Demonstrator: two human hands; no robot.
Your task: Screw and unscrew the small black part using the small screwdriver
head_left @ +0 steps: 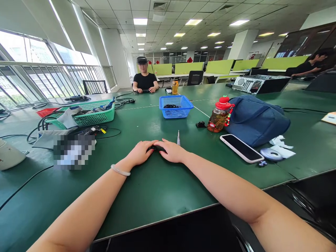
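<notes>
My left hand, with a pale bangle at the wrist, is closed over one end of a small black object. Its other end is under the fingers of my right hand, which is also closed on it. The two hands meet over the green tabletop, and much of the black object is hidden by fingers, so its kind does not show. Just beyond my right hand lies a slim, pointed silvery tool, partly covered by that hand.
Ahead stands a blue basket holding small black pieces. To the left are a green basket of cables and gloves. On the right are a red-lidded bottle, a navy bag and a phone. A person sits across.
</notes>
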